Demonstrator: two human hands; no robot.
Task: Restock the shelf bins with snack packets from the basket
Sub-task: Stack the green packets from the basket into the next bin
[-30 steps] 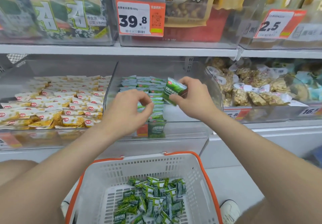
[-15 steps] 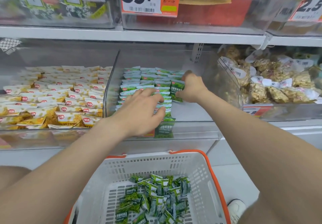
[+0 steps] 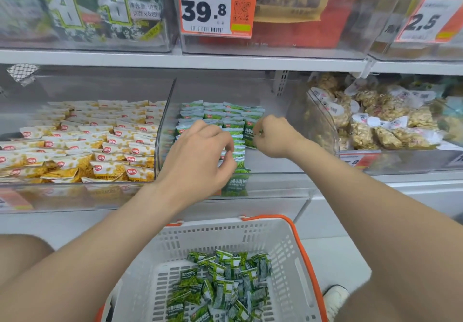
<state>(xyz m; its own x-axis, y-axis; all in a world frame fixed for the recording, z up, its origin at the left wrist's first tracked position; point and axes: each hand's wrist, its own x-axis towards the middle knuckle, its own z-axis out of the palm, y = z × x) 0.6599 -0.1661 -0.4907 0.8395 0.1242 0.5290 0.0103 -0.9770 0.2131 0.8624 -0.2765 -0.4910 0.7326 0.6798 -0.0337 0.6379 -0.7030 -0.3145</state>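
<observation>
Pinching one green packet (image 3: 250, 134) in right hand (image 3: 274, 137), fingers curled round its edge, setting it at the right end of the green rows (image 3: 220, 111) inside the clear middle bin (image 3: 275, 163)

Left hand (image 3: 200, 161) curled over the front column of the same rows, fingertips down among the packets. Can't tell grip there: pinching one or just pressing the stack flat

Loose green pile (image 3: 225, 284) left in the white basket (image 3: 225, 241) below, so calling the restock midway at best

Risks from here:
- toppling the neat rows with left knuckles on the way out. Packed on edge, light, likely to domino
- losing the pinched packet onto the bare right part of the bin instead of in line. Slick film, small pinch
- lone packet (image 3: 236, 183) upright against the front wall, easy to bury or shove along when filling forward
- spilling over the divider into the yellow packets (image 3: 100, 146) on the left if overfilling that side, ending with mixed stock in the wrong bin
- puffed snack bags (image 3: 375, 126) on the right sitting behind their own wall, low risk there
</observation>
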